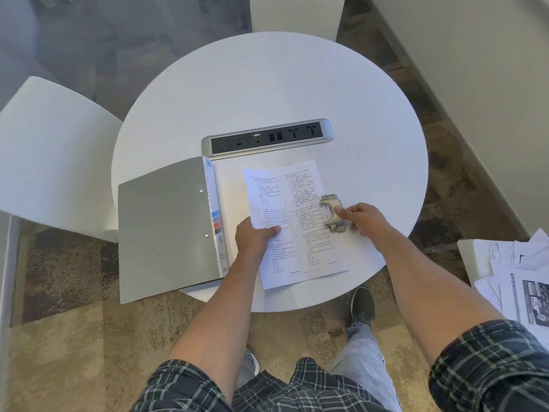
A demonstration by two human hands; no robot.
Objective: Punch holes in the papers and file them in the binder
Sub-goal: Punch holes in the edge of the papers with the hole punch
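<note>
A printed sheet of paper (297,221) lies tilted on the round white table (267,93), partly over the open grey binder's (166,233) right side. My left hand (255,237) pinches the sheet's left edge, thumb on top. A metal hole punch (332,212) sits over the sheet's right edge. My right hand (361,220) grips the punch from the right, with the thumb on its lever. The binder's left cover hangs past the table's edge.
A silver power and socket strip (267,137) is set into the table behind the binder. A white chair (50,156) stands at the left. A stack of loose printed papers (514,278) rests on a low surface at the right. My feet stand on patterned carpet.
</note>
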